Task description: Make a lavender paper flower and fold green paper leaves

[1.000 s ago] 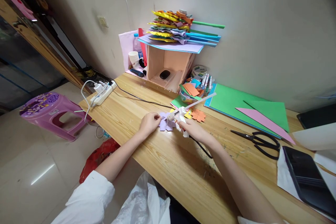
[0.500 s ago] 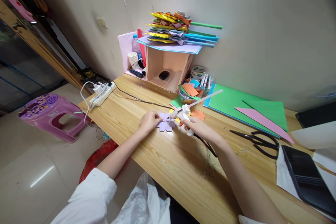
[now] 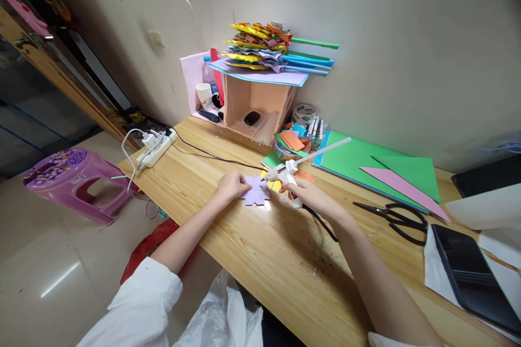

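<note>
- While your right hand [image 3: 307, 193] grips the white glue gun [image 3: 288, 172] by its handle, its nozzle points left and slightly down at the purple paper flower [image 3: 255, 194].
- Gun's long axis climbs rightward, along the glue stick [image 3: 325, 150] jutting from its rear.
- Gun is held above the table, nozzle by the flower's right side; can't tell if the tip touches.
- Your left hand [image 3: 233, 185] pinches the flower's left edge.
- Surface: wooden table [image 3: 244, 246]; black scissors [image 3: 381, 211] and green sheets [image 3: 345, 161] lie right.
- Room: pink stool [image 3: 77, 178] on pale floor, left; plain wall behind.
- Versus one second ago: your gun sits farther right, baring more flower.
</note>
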The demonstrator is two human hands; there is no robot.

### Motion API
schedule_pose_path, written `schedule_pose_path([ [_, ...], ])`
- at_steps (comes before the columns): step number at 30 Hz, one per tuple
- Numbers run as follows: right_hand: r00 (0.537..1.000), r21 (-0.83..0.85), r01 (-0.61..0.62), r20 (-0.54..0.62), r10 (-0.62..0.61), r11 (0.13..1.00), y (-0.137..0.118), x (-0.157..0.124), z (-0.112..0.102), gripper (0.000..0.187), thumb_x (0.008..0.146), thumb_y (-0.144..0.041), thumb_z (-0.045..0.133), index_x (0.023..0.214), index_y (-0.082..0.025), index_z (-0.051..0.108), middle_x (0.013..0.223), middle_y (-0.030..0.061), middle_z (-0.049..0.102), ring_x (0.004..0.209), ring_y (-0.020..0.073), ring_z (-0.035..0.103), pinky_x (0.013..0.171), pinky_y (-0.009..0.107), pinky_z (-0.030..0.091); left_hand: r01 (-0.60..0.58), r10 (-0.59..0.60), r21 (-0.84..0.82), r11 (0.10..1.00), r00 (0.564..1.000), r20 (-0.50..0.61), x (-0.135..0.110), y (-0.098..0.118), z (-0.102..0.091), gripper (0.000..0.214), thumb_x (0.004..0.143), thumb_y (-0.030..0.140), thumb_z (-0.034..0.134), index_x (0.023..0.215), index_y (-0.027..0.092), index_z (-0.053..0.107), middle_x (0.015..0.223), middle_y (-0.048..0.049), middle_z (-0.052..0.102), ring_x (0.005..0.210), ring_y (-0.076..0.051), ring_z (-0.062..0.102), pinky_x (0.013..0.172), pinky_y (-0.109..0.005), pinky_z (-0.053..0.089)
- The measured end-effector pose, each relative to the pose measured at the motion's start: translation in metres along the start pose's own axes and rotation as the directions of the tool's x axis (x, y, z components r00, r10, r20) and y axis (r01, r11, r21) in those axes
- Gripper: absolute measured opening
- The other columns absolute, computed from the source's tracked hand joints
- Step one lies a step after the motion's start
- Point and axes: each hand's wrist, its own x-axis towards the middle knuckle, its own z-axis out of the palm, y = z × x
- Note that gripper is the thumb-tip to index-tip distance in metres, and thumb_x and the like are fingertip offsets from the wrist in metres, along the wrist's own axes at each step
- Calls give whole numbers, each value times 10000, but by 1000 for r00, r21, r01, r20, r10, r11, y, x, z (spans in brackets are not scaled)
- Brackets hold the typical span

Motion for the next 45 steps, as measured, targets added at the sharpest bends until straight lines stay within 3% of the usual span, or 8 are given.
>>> schedule_pose_path([
  [5, 1000, -20, 6, -16, -7, 1000, 0, 1, -4, 269, 747, -352, 435, 740, -141, 601, 616, 2, 505, 550, 116, 455, 503, 221, 329, 6, -6, -10, 1000, 1000, -7, 3, -1, 1, 165, 628, 361, 636, 606, 201, 669, 662, -50, 665, 667, -185, 582, 571, -251, 355],
  [10, 999, -28, 15, -34, -16, 999, 2, 2, -9, 296, 752, -375, 431, 755, -140, 611, 632, 3, 498, 548, 111, 447, 501, 221, 325, 6, -9, -61, 998, 999, -44, 4, -8, -10, 167, 744, 244, 503, 728, 204, 664, 780, -54, 674, 772, -182, 585, 624, -251, 366],
  [13, 998, -23, 5, -68, -7, 1000, 1, 1, -11, 285, 742, -372, 445, 730, -137, 605, 632, 4, 494, 555, 111, 446, 497, 219, 322, 13, -20, -108, 994, 998, -60, 5, -14, -10, 172, 664, 278, 610, 812, 196, 641, 880, -57, 657, 848, -193, 568, 663, -248, 376],
  [18, 996, 22, -1, -94, 3, 1000, -1, -1, -16, 273, 730, -388, 461, 688, -140, 565, 589, -11, 469, 525, 104, 407, 478, 223, 301, 8, -13, -263, 965, 1000, -18, 7, -23, 0, 294, 488, 302, 741, 715, 167, 613, 824, -44, 636, 847, -204, 563, 677, -252, 403],
  [24, 993, 81, 47, -116, -37, 996, 5, 1, -26, 326, 728, -453, 442, 597, -156, 479, 546, -22, 431, 503, 101, 375, 481, 236, 275, 47, 18, -588, 808, 994, 104, 18, -26, -2, 283, 610, 366, 680, 718, 112, 618, 619, -40, 635, 574, -136, 586, 538, -233, 452],
  [29, 993, 94, 99, -69, -93, 991, 5, 8, -25, 375, 739, -448, 391, 523, -158, 489, 511, -7, 440, 490, 106, 376, 497, 247, 285, 64, -27, -754, 653, 998, 61, 30, -28, -7, 427, 590, 507, 661, 718, 101, 622, 615, -40, 626, 545, -105, 570, 553, -227, 471],
  [36, 975, 154, 89, 187, -118, 984, 6, 14, 2, 351, 775, -364, 376, 673, -157, 640, 542, -7, 499, 522, 110, 431, 514, 229, 321, 114, -47, -836, 537, 993, 105, 29, -30, 2, 427, 557, 480, 700, 741, 102, 622, 648, -38, 642, 544, -99, 577, 567, -230, 484],
  [45, 981, 249, 16, 186, -64, 968, 25, 31, 17, 331, 784, -346, 379, 719, -153, 640, 553, -6, 517, 481, 102, 419, 469, 225, 305, 160, -27, -865, 476, 986, 167, 23, -31, 4, 309, 595, 372, 717, 715, 103, 625, 649, -31, 653, 537, -92, 579, 558, -212, 485],
])
